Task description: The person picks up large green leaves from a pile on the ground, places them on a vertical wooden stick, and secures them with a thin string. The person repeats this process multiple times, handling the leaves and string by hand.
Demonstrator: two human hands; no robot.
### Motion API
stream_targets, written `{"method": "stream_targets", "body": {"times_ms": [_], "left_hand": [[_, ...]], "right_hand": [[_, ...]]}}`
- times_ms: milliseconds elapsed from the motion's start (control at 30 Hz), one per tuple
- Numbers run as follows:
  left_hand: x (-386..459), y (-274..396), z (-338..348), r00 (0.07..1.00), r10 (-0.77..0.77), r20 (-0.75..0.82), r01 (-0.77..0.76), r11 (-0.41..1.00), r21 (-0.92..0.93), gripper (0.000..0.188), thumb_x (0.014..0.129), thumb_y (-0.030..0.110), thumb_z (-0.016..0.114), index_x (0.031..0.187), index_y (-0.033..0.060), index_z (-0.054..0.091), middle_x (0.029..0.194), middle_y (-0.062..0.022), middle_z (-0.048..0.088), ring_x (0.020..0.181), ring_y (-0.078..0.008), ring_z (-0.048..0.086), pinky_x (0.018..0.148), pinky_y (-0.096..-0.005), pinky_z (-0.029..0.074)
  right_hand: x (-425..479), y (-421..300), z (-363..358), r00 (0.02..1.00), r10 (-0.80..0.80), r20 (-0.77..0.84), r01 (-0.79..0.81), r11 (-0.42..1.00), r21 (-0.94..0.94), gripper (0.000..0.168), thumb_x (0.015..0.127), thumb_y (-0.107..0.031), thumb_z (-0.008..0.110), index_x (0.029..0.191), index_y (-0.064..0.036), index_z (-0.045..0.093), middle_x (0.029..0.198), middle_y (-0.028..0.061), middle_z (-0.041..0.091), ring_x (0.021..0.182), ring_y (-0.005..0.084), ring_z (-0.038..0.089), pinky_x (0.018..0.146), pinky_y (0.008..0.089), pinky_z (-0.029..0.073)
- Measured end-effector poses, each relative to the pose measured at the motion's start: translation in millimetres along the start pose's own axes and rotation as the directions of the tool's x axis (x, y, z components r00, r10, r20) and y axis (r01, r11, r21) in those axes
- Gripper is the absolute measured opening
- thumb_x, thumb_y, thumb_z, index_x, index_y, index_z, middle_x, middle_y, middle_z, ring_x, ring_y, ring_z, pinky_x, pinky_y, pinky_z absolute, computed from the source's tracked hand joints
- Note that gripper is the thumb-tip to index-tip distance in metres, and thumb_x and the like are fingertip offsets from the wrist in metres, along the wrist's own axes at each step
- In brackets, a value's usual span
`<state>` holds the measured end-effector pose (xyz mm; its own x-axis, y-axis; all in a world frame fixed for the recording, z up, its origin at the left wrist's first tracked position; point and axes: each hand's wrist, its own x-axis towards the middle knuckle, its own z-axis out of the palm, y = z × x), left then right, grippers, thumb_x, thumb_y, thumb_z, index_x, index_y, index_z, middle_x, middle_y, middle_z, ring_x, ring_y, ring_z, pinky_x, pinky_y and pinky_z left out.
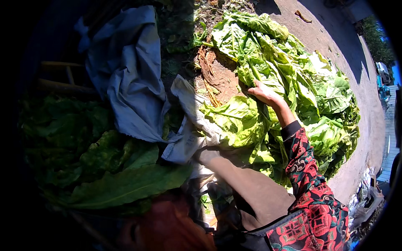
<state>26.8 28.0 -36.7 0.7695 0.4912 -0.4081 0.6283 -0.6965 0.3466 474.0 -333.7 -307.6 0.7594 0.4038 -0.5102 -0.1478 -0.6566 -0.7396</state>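
Observation:
My right hand (pixel 263 94), in a dark cuff and a red-and-black patterned sleeve, grips the edge of large green leaves (pixel 260 67), which look like tobacco. The thumb lies on top, and other fingers are partly hidden among the leaves. These leaves form a big sunlit heap to the right of my bent knee. More broad green leaves (pixel 125 188) lie in shade at the left. Between the two heaps is a crumpled pale woven cloth or sack (pixel 135 84), its lower part bearing printed marks. My left hand is out of view; reddish cloth (pixel 172 222) shows at the bottom.
Dry brown leaves (pixel 205 69) and leaf scraps lie on the bare ground beyond the pale cloth. A wooden frame (pixel 66 84) stands in shade at the left. At the far right are vehicles (pixel 382 78) and, lower down, a pile of pale plastic sheeting (pixel 364 200).

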Motion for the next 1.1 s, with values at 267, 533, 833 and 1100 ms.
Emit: {"method": "stream_targets", "body": {"times_ms": [267,533,833,1100], "left_hand": [[0,-4,1,1.000,0.007,0.002,-0.007,1.000,0.024,0.020,0.098,0.018,0.060,0.109,0.0041,0.068,0.099,-0.0203,0.069,0.090,-0.0391,0.067,0.076,-0.0436,0.053],[-6,-11,-2,1.000,-0.018,-0.021,0.018,1.000,-0.007,0.019,0.094,0.017,0.063,0.106,0.0031,0.069,0.096,-0.0199,0.069,0.089,-0.0397,0.066,0.077,-0.0455,0.053],[-56,-20,-17,0.927,0.140,-0.349,-0.271,0.892,-0.361,0.022,0.090,0.011,0.071,0.110,0.0037,0.072,0.104,-0.0158,0.073,0.087,-0.0280,0.072,0.073,-0.0335,0.056],[-112,3,-35,0.718,-0.100,-0.689,-0.619,0.362,-0.697,0.063,0.073,0.015,0.090,0.127,0.0072,0.059,0.089,-0.0001,0.064,0.081,-0.0104,0.062,0.075,-0.0270,0.053]], "right_hand": [[24,35,173,0.957,-0.291,-0.016,0.207,0.716,-0.666,0.029,0.075,-0.009,0.065,0.103,-0.002,0.063,0.099,0.0219,0.062,0.090,0.0436,0.064,0.079,0.0499,0.052],[-45,3,94,0.853,-0.506,-0.127,0.377,0.766,-0.521,0.044,0.072,-0.006,0.069,0.116,-0.003,0.063,0.106,0.0155,0.056,0.091,0.0329,0.061,0.080,0.0415,0.051],[-209,-236,-31,0.649,-0.682,-0.337,0.730,0.683,0.025,0.029,0.089,0.008,0.056,0.116,-0.003,0.061,0.101,-0.0009,0.066,0.090,0.0096,0.061,0.079,0.0298,0.053],[-340,-393,206,0.280,-0.790,0.546,0.960,0.229,-0.162,0.048,0.070,-0.015,0.078,0.111,-0.004,0.056,0.103,0.0177,0.059,0.095,0.0423,0.062,0.075,0.0433,0.054]]}}
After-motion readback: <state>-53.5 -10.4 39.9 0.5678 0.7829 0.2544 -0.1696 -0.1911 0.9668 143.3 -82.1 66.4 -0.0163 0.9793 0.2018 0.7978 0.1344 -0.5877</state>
